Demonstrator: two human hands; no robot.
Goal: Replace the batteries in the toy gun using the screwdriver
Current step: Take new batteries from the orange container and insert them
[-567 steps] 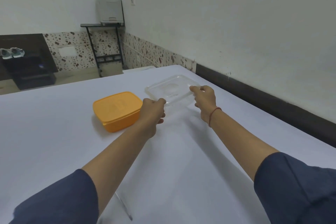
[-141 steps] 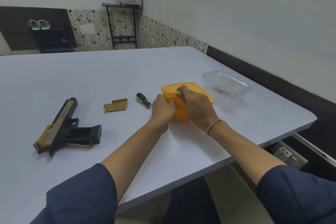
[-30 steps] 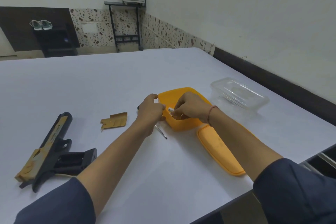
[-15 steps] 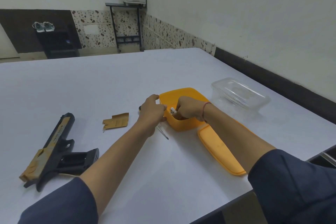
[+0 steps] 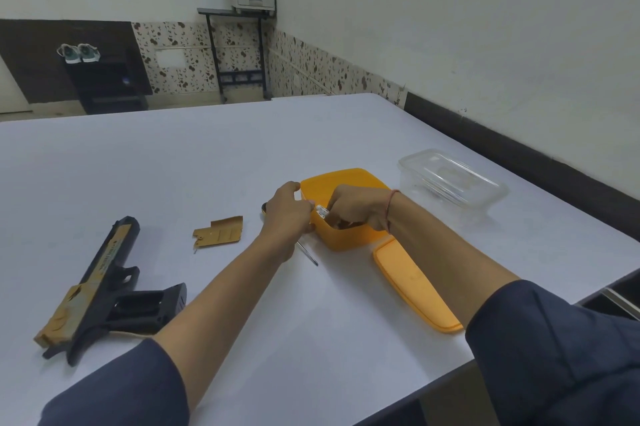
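The right hand (image 5: 353,209), fingers curled inside an open orange plastic box (image 5: 346,235), pinches a small white battery (image 5: 322,211); the left hand (image 5: 287,214) grips the box's left wall. A metal-shafted screwdriver (image 5: 308,254) lies beneath that wrist. The black-and-tan toy gun (image 5: 104,287) lies well left on the white counter (image 5: 242,155).

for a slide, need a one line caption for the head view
Right hand pinches a battery inside the orange box, left hand grips its rim, toy gun lies aside
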